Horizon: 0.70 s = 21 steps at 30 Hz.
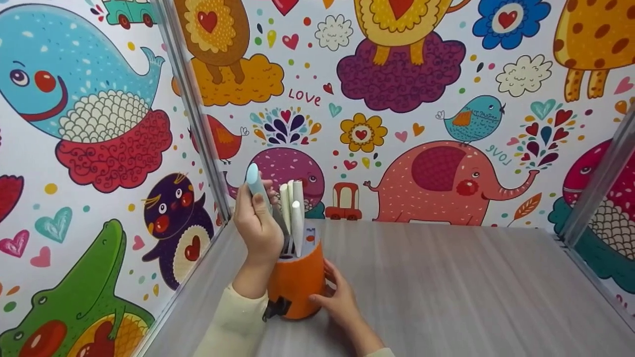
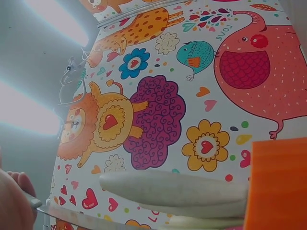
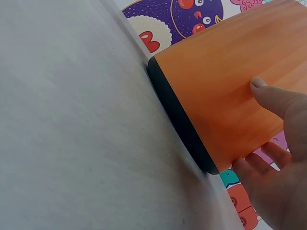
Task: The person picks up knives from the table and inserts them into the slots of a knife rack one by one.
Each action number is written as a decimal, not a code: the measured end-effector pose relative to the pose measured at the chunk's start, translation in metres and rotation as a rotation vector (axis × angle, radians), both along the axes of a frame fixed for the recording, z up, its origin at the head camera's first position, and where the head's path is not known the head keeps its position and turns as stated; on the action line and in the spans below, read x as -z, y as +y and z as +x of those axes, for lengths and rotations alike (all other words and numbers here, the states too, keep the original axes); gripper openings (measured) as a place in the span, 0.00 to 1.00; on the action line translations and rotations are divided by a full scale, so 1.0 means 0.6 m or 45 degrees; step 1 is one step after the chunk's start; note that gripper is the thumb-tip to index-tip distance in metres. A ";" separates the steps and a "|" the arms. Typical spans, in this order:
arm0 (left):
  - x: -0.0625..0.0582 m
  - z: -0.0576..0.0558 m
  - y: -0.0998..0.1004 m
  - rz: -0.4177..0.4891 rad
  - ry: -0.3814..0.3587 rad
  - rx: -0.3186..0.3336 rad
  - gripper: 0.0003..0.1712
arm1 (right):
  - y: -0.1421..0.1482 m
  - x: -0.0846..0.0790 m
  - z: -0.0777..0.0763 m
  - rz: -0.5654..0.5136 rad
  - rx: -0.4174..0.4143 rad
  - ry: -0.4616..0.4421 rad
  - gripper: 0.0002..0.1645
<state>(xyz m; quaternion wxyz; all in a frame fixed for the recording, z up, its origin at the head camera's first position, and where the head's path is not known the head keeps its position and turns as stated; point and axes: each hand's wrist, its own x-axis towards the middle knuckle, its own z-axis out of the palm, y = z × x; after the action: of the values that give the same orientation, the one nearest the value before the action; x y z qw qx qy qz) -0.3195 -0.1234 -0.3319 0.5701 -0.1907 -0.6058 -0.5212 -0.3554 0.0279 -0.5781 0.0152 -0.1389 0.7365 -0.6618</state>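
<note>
An orange knife block (image 1: pixel 297 285) with a dark base stands on the table, several white handles (image 1: pixel 296 218) rising from its slanted top. My left hand (image 1: pixel 255 223) grips a knife by its light blue handle (image 1: pixel 253 174), above and left of the block. The knife's blade (image 2: pixel 72 218) shows in the left wrist view, and in the head view it points down behind the hand toward the block's top. Low on the block's right side, my right hand (image 1: pixel 340 295) holds it between thumb and fingers, as the right wrist view also shows (image 3: pixel 283 143).
The grey wood-grain table (image 1: pixel 446 287) extends to the right of the block. Printed panels enclose it, with a cartoon back wall (image 1: pixel 347 163) close behind the block and a left wall (image 1: pixel 114 198). A small black object (image 1: pixel 278 308) sits by the left cuff.
</note>
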 end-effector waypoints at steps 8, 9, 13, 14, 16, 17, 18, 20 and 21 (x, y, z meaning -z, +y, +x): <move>0.000 0.000 0.007 -0.023 -0.011 -0.041 0.12 | 0.004 -0.001 0.000 0.009 0.004 0.016 0.56; -0.001 0.000 0.009 -0.025 -0.019 -0.049 0.12 | 0.004 -0.001 -0.001 0.015 0.004 0.023 0.56; -0.003 0.002 0.016 0.001 -0.065 -0.093 0.11 | 0.005 0.000 -0.001 0.040 0.010 0.003 0.57; -0.004 0.001 0.018 0.012 -0.090 -0.097 0.11 | 0.004 0.000 -0.001 0.043 0.012 -0.002 0.57; -0.004 -0.004 0.019 0.027 -0.158 -0.092 0.12 | 0.003 0.001 -0.001 0.044 0.016 -0.017 0.57; -0.004 -0.007 0.019 0.033 -0.198 -0.083 0.13 | 0.003 0.001 -0.002 0.042 0.016 -0.022 0.57; -0.003 -0.010 0.019 0.036 -0.238 -0.071 0.14 | 0.002 0.002 -0.002 0.041 0.015 -0.021 0.57; 0.003 -0.017 0.016 0.044 -0.310 -0.044 0.15 | 0.001 0.002 -0.002 0.035 0.009 -0.026 0.56; 0.008 -0.020 0.014 0.051 -0.343 -0.037 0.15 | 0.000 0.002 -0.001 0.035 0.008 -0.029 0.56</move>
<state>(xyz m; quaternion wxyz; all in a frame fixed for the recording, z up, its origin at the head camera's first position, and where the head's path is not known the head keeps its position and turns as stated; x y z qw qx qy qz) -0.3317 -0.1151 -0.3366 0.4947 -0.0986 -0.6691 -0.5458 -0.3561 0.0280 -0.5791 0.0234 -0.1290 0.7457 -0.6533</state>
